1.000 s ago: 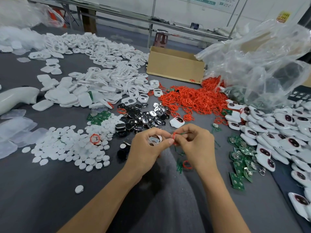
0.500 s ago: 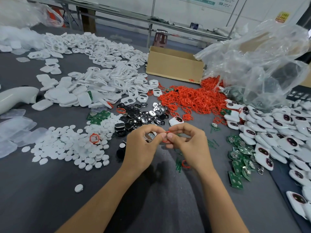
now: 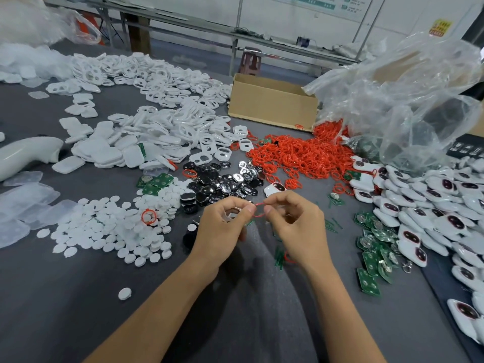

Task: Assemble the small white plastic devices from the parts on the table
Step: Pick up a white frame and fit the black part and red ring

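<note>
My left hand (image 3: 222, 231) and my right hand (image 3: 296, 226) meet above the middle of the grey table (image 3: 65, 310). Between their fingertips they pinch a thin red ring (image 3: 259, 209). In my left hand's curled fingers sits a small white plastic piece (image 3: 233, 213), mostly hidden. Around them lie piles of parts: white round discs (image 3: 104, 226), white shells (image 3: 146, 142), black and silver pieces (image 3: 222, 182), red rings (image 3: 298, 153), green circuit boards (image 3: 372, 247) and assembled white devices (image 3: 432, 205).
A cardboard box (image 3: 272, 106) stands at the back centre. A large clear plastic bag (image 3: 406, 100) bulges at the back right. A white curved tool (image 3: 23, 155) lies at the left edge beside clear plastic trays (image 3: 23, 203).
Both hands have risen slightly away from me. The fingertips have drawn apart a little, and the red ring now shows stretched between them.
</note>
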Available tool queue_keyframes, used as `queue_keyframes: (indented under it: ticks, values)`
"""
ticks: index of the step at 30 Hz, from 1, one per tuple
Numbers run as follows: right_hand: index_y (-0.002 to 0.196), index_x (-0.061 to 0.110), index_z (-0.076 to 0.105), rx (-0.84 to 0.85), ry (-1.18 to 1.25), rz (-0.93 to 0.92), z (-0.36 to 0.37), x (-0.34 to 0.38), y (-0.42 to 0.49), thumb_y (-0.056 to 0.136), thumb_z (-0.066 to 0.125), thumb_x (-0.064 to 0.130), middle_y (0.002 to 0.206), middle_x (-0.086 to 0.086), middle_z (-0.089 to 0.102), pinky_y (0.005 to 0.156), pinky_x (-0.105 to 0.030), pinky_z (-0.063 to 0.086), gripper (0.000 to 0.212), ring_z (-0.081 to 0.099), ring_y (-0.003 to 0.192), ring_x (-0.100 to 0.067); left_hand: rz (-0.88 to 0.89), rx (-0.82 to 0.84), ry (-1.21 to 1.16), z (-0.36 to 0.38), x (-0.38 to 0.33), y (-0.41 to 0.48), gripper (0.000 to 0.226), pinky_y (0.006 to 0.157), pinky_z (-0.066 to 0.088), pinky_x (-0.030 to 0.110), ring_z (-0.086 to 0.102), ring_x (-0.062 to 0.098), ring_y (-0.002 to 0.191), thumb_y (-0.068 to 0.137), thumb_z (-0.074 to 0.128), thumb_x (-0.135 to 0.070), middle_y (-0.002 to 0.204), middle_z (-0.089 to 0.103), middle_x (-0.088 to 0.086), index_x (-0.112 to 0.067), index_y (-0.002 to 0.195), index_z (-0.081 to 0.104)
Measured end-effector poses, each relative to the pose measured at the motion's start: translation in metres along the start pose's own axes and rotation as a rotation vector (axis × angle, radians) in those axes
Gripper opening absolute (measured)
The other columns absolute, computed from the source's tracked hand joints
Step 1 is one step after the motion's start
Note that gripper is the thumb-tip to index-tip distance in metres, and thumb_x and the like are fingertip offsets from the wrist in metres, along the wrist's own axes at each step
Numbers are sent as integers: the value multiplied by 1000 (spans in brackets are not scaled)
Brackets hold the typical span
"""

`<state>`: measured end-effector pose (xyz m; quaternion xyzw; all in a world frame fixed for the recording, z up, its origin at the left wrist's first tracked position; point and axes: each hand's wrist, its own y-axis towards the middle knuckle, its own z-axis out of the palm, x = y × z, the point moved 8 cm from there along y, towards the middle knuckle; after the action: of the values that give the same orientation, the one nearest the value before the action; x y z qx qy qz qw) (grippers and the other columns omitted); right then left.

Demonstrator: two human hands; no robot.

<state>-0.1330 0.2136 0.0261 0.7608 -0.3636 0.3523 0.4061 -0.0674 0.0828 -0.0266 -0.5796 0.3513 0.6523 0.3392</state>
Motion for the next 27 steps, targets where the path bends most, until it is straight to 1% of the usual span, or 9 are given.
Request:
queue_keyframes:
  ticks: [3,6,10,12,16,19,21,24,27]
  values:
    - [91,18,75,53,-102,-106,7,6,-1,76,75,1,74,7,70,64,-17,49,23,62,64,-10,-19,-39,-18,-4,0,1,13,53,40,25,48,14,48,91,65,-20,64,64,10,-19,79,70]
    - [96,14,76,94,-164,-186,13,11,-3,70,82,7,76,3,69,66,-14,49,27,60,65,-10,-48,-64,-54,-6,2,2,15,45,39,16,49,8,43,92,64,-16,73,69,3,-19,78,69]
    - [91,13,75,21,-246,-308,9,20,-6,71,83,13,75,2,68,66,-19,51,21,60,64,-9,-73,-21,-106,-2,5,2,14,42,38,14,49,6,45,93,62,-15,72,67,3,-19,81,70]
    - [90,13,75,-33,-222,-284,5,18,-5,71,83,9,72,6,66,65,-15,50,22,60,65,-9,-105,1,-149,1,9,3,14,44,39,15,52,6,48,94,58,-11,76,67,1,-20,94,68]
    - [92,16,75,-94,-104,-147,-2,9,-2,72,81,6,72,8,67,67,-17,52,24,63,65,-7,-180,47,-221,8,18,4,37,58,45,24,62,11,63,93,51,5,77,70,-9,-29,109,48]
    - [91,17,74,-50,-95,-177,3,13,-4,73,79,3,80,8,70,70,-15,52,24,65,70,-4,-183,83,-167,12,21,-1,33,64,51,27,63,10,68,93,56,2,94,65,4,-20,110,40]
    - [94,15,75,-4,-97,-194,9,16,-6,73,78,2,85,6,71,72,-17,52,25,66,75,-5,-174,100,-149,12,21,-2,30,65,53,20,62,10,76,91,60,1,103,64,9,-13,110,41]
    - [95,14,75,22,-88,-187,12,14,-6,71,78,0,86,5,73,74,-20,53,28,67,77,-6,-135,124,-102,11,15,-1,21,72,56,26,63,14,80,88,65,2,94,68,11,-2,105,55]
    - [94,18,75,19,-98,-186,12,13,-5,71,77,1,86,8,72,73,-17,51,29,66,76,-4,-108,158,-110,13,9,-3,19,68,57,24,67,10,79,88,59,12,92,70,11,-1,102,60]
